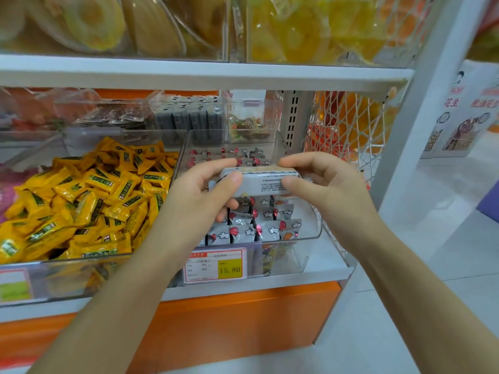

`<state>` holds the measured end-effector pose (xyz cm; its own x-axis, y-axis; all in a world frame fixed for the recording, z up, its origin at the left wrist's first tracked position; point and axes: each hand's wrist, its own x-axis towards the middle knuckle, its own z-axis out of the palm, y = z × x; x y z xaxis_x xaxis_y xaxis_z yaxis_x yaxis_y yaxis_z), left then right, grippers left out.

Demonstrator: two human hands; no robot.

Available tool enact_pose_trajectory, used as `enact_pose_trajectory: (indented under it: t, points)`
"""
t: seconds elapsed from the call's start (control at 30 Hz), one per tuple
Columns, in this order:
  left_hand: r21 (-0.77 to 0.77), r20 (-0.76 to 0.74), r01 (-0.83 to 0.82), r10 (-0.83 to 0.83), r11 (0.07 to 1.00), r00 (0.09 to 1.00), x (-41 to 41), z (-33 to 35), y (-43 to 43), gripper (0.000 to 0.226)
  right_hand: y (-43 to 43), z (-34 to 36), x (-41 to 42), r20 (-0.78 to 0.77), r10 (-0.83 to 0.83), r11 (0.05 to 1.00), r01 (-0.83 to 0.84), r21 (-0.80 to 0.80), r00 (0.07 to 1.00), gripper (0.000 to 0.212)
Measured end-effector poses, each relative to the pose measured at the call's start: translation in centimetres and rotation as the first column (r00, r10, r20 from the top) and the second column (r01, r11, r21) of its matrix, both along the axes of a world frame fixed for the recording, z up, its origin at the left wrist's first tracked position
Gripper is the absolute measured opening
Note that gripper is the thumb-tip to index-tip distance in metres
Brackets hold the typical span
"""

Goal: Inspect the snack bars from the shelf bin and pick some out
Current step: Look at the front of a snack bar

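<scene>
While above bin point(310, 233), snack bar point(263, 182) pinched between left hand point(205, 193), right hand point(324, 182).

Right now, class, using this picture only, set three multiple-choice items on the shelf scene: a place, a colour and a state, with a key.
1. The held snack bar is: A) above the clear bin; B) on the floor; C) on the top shelf.
2. The packets in the neighbouring bin are: A) blue; B) yellow; C) white.
3. The bar is gripped by: A) one hand only; B) nobody; C) both hands.
Key: 1 A, it hovers over the bin's silver bars; 2 B, their wrappers are yellow; 3 C, left hand and right hand pinch its ends.
</scene>
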<state>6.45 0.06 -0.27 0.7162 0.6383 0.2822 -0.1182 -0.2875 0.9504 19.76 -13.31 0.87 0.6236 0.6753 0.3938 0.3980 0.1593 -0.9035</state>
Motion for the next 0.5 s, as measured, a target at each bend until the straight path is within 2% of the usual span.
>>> enact_pose_trajectory:
  t: [0.1, 0.17, 0.33, 0.4, 0.5]
  points:
    - [0.031, 0.018, 0.001, -0.001, 1.0, 1.0, -0.1, 0.1, -0.1, 0.02, 0.2, -0.1, -0.3, -0.045, -0.035, 0.999, 0.037, 0.038, 0.998, 0.011]
    - [0.062, 0.016, 0.005, -0.006, 0.998, 1.0, -0.1, 0.1, -0.2, 0.018, 0.4, -0.2, -0.4, -0.016, -0.092, 0.994, 0.093, 0.049, 0.996, 0.007]
    - [0.09, -0.005, -0.007, 0.007, 0.996, 1.0, 0.2, -0.3, -0.6, 0.012, 0.9, -0.6, -0.9, 0.067, -0.258, 0.963, 0.251, 0.098, 0.964, 0.015]
    - [0.041, -0.012, -0.028, 0.028, 0.999, 1.0, 0.4, -0.3, -0.6, 0.003, 1.0, -0.8, -1.1, 0.083, -0.256, 0.964, 0.247, 0.1, 0.963, 0.014]
    - [-0.073, -0.013, -0.054, 0.053, 0.996, 0.999, 0.6, -0.2, -0.6, 0.014, 0.6, -0.6, -1.2, 0.093, -0.177, 0.982, 0.169, 0.084, 0.98, 0.013]
